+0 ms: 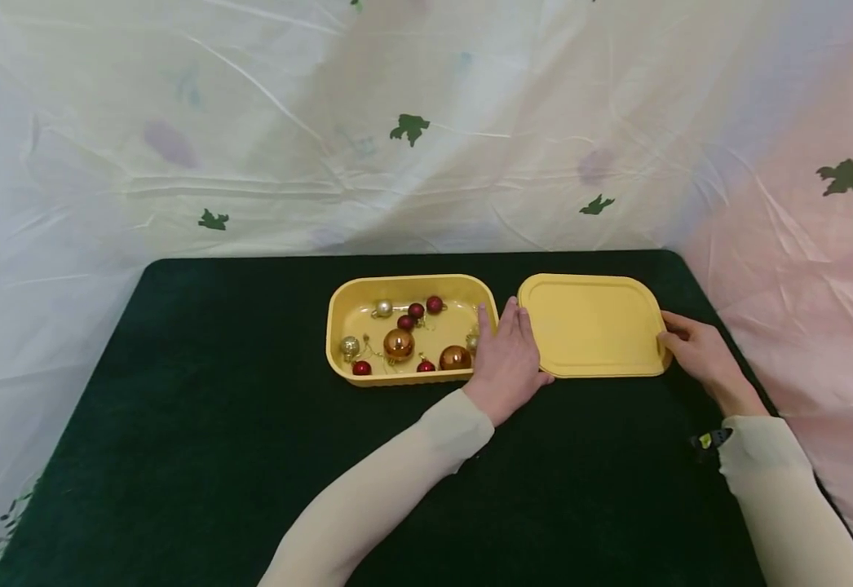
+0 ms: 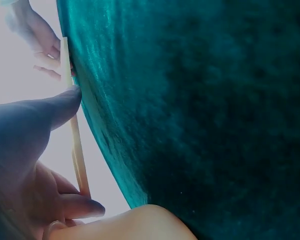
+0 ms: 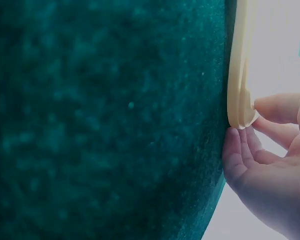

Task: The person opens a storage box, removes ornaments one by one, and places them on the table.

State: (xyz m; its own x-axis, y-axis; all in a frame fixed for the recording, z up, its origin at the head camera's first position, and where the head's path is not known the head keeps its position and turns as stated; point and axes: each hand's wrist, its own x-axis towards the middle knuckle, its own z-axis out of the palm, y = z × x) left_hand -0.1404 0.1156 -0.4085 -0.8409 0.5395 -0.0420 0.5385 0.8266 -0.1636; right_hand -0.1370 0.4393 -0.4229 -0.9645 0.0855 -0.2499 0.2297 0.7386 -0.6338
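Observation:
A yellow lid (image 1: 591, 326) lies flat on the dark green table, right of an open yellow box (image 1: 404, 381). Inside the box are several baubles: large copper ones (image 1: 399, 345), small dark red ones (image 1: 435, 304) and gold ones (image 1: 349, 347). My left hand (image 1: 506, 363) lies between box and lid, fingers extended over the box's right end, thumb at the lid's near left corner. In the left wrist view the thumb (image 2: 65, 105) touches the lid's edge. My right hand (image 1: 705, 355) pinches the lid's right edge, thumb on top and other fingers (image 3: 232, 147) lower down.
Behind the table hangs a pale cloth (image 1: 287, 122) with green leaf shapes, and a pinkish cloth (image 1: 801, 269) runs along the right side. The box and lid lie towards the back edge of the table (image 1: 177, 408).

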